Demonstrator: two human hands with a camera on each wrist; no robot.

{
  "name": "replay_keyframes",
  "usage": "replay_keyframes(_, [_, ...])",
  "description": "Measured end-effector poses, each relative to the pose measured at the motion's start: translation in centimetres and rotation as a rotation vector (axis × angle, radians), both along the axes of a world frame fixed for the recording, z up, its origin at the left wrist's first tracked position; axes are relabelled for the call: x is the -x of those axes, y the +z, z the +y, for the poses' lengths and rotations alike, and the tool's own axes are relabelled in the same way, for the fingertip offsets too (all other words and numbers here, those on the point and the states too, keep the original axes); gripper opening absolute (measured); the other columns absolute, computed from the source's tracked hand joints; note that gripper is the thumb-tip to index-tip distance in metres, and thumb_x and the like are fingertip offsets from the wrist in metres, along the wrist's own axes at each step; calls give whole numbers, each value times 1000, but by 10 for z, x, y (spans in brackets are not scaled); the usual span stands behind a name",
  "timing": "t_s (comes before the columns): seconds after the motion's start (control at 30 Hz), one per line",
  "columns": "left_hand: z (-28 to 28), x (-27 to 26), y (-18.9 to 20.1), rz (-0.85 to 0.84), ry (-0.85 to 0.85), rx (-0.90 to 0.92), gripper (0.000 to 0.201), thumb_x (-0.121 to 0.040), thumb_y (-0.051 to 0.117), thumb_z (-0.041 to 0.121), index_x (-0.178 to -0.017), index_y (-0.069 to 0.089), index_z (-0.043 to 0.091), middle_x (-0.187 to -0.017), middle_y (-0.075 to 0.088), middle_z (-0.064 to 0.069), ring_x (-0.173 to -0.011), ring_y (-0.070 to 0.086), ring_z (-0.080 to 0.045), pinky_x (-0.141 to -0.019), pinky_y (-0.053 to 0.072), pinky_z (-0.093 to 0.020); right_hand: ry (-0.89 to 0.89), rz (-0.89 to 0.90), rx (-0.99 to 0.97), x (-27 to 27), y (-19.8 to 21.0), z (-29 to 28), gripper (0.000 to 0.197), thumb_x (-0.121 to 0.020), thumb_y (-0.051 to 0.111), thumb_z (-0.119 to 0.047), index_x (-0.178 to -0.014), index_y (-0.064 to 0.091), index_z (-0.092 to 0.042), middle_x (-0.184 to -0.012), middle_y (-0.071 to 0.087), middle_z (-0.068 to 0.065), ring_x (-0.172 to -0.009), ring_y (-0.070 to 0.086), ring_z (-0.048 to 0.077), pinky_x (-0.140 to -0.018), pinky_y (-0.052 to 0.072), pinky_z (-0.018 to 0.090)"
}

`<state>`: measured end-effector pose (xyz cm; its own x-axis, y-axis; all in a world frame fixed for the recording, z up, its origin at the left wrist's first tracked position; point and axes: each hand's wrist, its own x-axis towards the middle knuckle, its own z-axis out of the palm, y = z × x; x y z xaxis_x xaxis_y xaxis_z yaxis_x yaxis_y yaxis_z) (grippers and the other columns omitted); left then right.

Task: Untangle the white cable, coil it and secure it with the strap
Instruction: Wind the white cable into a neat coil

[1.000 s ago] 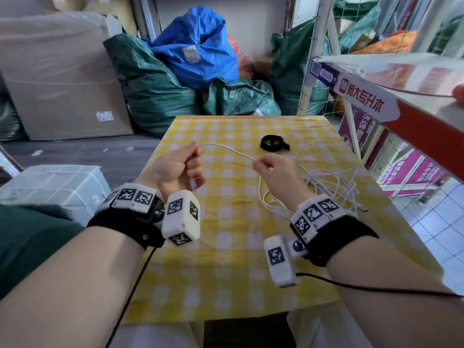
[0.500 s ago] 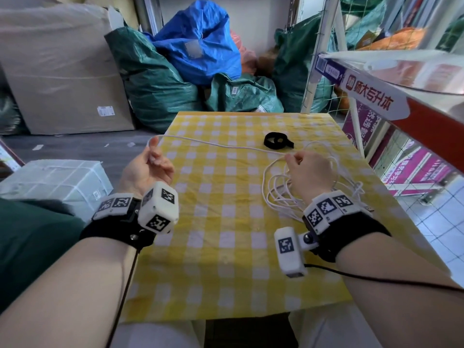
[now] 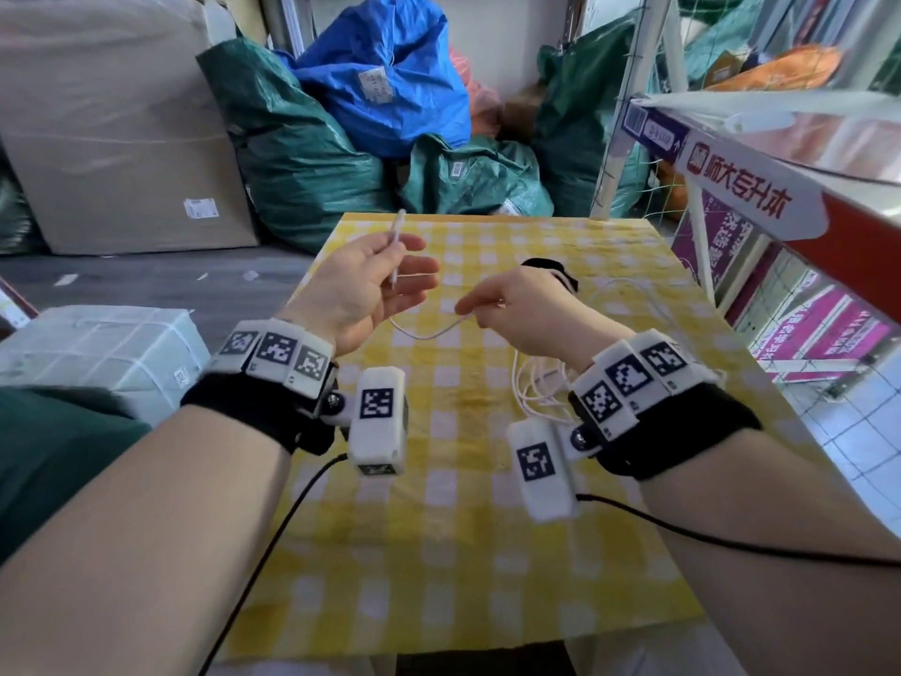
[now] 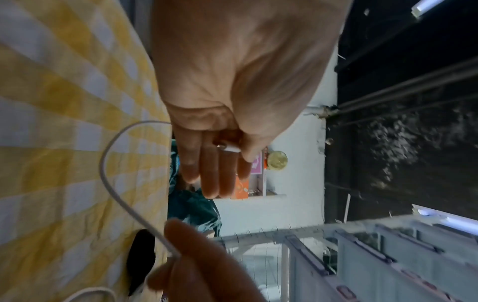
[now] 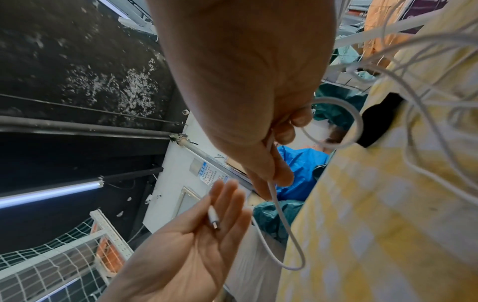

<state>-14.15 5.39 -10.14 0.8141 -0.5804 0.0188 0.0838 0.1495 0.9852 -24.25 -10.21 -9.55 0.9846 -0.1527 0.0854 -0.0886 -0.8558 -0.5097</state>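
The white cable (image 3: 429,332) sags in a short arc between my two hands above the yellow checked table (image 3: 439,529). My left hand (image 3: 385,280) is raised with its fingers nearly straight, and the thumb holds the plug end (image 4: 230,148) against them; the plug (image 5: 214,217) lies across the fingers. My right hand (image 3: 492,304) pinches the cable between thumb and forefinger (image 5: 274,163). The tangled remainder (image 3: 536,387) lies on the cloth under my right wrist. The black strap (image 3: 551,265) lies just beyond my right hand, partly hidden by it.
Blue (image 3: 385,75) and green (image 3: 302,153) sacks and a big cardboard box (image 3: 112,134) crowd the floor behind the table. A wrapped white parcel (image 3: 92,353) sits at the left. A red and white counter (image 3: 760,187) and a white post (image 3: 629,114) flank the right side.
My left hand has come in from the table's left edge and risen, with the cable end now upright in it. My right hand has lifted off the tangle and moved left, so the cable sags.
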Motion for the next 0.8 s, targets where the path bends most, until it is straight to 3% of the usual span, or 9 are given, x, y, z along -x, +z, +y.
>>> replay_keyframes(0.1, [-20,-6,4,-114,-88,-125,24,-102,35,17,-95,58,16,-86,68,-3,-79,68,-16,-80,53,-33,9,-96,-98,-12,2,1,15,-86,59,-14,-97,63,-22,-87,72,-8,-81,63,10,-65,45,21])
replay_keyframes(0.2, [-38,-11,5,-173,-183,-215,20,-101,38,19,-94,57,17,-79,64,-1,-65,64,-16,-61,54,-26,12,-155,-187,-26,-1,-2,15,-83,65,-17,-87,51,-21,-88,73,0,-80,64,18,-62,45,24])
replay_keyframes(0.27, [-47,-19,3,-267,-224,-349,17,-100,43,24,-92,58,19,-70,63,4,-52,58,-10,-44,43,-18,5,-200,-256,-35,-2,-7,16,-81,69,-17,-82,53,-19,-82,72,4,-76,65,23,-63,50,31])
replay_keyframes(0.33, [-54,-31,-1,-296,-277,-431,19,-100,42,24,-91,58,18,-59,60,7,-41,47,-5,-38,31,-16,-21,-234,-304,-44,-4,-18,17,-78,72,-20,-78,56,-17,-75,70,5,-67,62,21,-64,50,34])
replay_keyframes(0.43, [-62,-51,-10,-183,-299,-415,24,-101,37,18,-90,58,17,-48,48,4,-35,30,-4,-36,22,-13,-90,-205,-454,-57,-10,-41,16,-78,75,-24,-77,60,-19,-69,68,1,-53,54,7,-54,43,26])
replay_keyframes(0.57, [-66,-76,-21,7,-352,-322,32,-102,31,18,-88,58,12,-46,24,6,-35,17,-3,-38,9,-15,-97,-138,-730,-68,-23,-68,12,-83,70,-8,-83,62,-17,-69,63,-1,-47,45,6,-46,39,18])
replay_keyframes(0.7, [-66,-96,-26,153,-371,-275,34,-101,29,22,-74,47,13,-43,19,9,-33,13,-2,-37,7,-15,-142,-165,-902,-79,-27,-87,18,-84,65,1,-82,61,-16,-72,59,0,-46,47,2,-49,49,17])
replay_keyframes(0.8, [-66,-101,-28,264,-409,-202,36,-97,30,28,-64,41,18,-43,16,10,-41,3,-7,-37,7,-18,-242,-287,-957,-88,-25,-96,16,-84,66,-1,-83,61,-15,-82,59,7,-44,42,4,-46,46,19])
